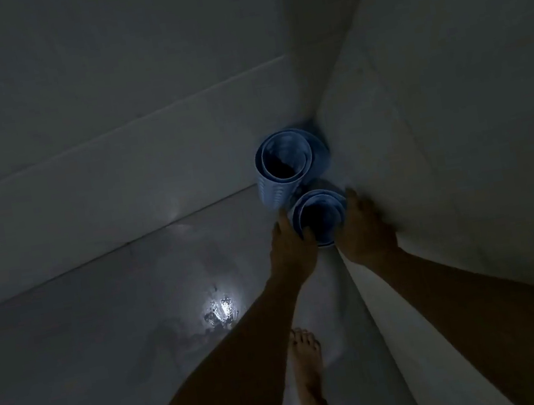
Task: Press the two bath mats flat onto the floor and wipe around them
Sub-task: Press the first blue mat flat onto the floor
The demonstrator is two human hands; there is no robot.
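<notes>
Two rolled blue mats standing upright in the room corner, long axes vertical, open ends up toward the camera. Near mat (321, 216) clasped between both hands: left hand (291, 249) against its left side, fingers (284, 220) curled round the rim, right hand (365, 231) pressed on its right side, close to the wall (457, 139). Both hands closed on that roll, neither nearer than the other. Far mat (282, 165) just behind it, deeper in the corner, touching or nearly so; too dim to say which. Rubbery look, pale ribbed outside, dark hollow core, wound in a few loose layers. Probably stiff enough to spring back once unrolled. Floor (107, 347) wet and shiny, a bright glare spot to the left. Bare foot (305, 363) below the hands. Likely next: lift out, tip sideways, unroll.
</notes>
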